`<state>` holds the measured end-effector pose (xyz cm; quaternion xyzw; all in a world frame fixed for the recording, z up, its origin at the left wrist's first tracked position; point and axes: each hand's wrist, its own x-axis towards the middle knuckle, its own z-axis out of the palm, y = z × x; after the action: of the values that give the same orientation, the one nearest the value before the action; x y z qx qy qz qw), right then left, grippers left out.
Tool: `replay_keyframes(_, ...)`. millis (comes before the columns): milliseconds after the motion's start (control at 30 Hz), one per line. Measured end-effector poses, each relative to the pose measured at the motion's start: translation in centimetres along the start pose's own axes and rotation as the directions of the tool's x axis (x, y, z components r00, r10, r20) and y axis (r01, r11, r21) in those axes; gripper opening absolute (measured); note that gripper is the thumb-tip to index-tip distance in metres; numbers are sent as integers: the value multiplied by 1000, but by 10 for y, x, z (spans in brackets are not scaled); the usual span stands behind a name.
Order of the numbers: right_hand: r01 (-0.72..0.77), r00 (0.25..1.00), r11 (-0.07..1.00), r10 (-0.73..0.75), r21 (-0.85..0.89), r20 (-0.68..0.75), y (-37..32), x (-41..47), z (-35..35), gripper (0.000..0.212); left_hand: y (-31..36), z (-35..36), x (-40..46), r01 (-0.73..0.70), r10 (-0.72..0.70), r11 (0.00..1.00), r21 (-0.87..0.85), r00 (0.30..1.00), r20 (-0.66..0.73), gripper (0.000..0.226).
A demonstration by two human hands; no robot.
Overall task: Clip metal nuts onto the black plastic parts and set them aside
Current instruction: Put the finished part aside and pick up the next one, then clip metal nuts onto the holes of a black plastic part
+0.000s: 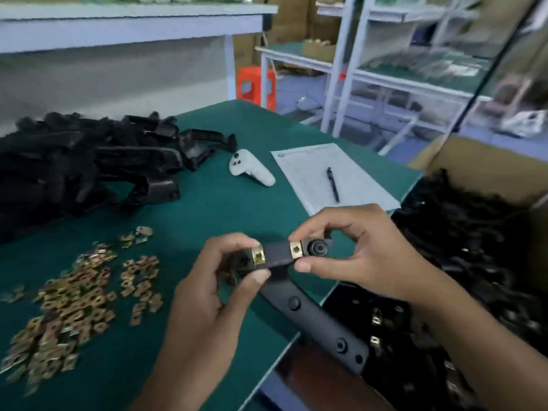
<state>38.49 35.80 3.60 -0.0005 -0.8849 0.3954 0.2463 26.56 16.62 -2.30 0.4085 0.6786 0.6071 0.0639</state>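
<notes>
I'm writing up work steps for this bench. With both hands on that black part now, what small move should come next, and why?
Probably set it aside. The black plastic part already shows two metal nuts, one by the left hand and one by the right hand. Both look seated, though blur hides the detail. Finished parts seem to lie in the box on the right.

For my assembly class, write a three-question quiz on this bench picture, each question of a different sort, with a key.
1. True or false: the black plastic part held in both hands already carries two metal nuts.
2. Which item lies on the paper form? A) scissors B) a black pen C) a ruler
3. Fill in: the loose pile of metal nuts lies on the green mat on the person's ____ side.

Key: 1 true: one nut by the left hand, another by the right hand. 2 B. 3 left.
</notes>
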Motion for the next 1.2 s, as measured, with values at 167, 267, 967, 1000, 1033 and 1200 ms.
replay_keyframes(167,-194,965,971,163,-142,-205,24,-75,-68,21,17,95,21,-85,93,995,-46,973,209,24)
replay_keyframes(267,-221,954,932,146,-288,-261,37,-105,-96,25,24,138,28,-115,112,993,-6,947,300,24)
replay_keyframes(967,-69,991,986,85,-149,100,57,32,65,26,-56,-138,-30,316,-71,822,474,882,-466,34)
replay_keyframes(1000,-55,987,993,71,-105,148,52,54,85,27,-62,-152,-34,362,-67,795,487,850,-523,33)
replay_keyframes(1033,-42,981,997,55,-69,188,47,76,106,26,-68,-162,-37,406,-73,784,469,811,-580,34)
replay_keyframes(1200,-117,972,991,127,-64,198,36,185,213,35,-88,-174,-42,483,-138,818,312,693,-708,53)
